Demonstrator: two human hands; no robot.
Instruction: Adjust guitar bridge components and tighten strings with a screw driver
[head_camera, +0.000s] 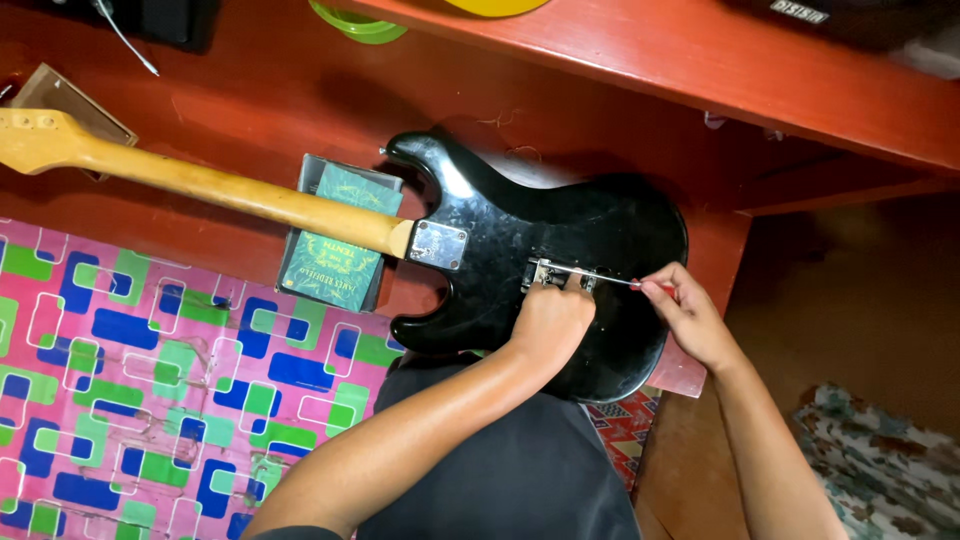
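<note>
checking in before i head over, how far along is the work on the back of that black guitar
Done: the black guitar body lies face down, its rear cavity uncovered and metal parts exposed. In hand: the left hand presses at the cavity while the right hand works a red-handled screwdriver into it. Left: the cavity is open, and no cover is visible nearby.

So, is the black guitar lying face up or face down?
Face down. The black guitar shows its plain back with the metal neck plate, and no strings are visible. The left hand rests on it.
</note>
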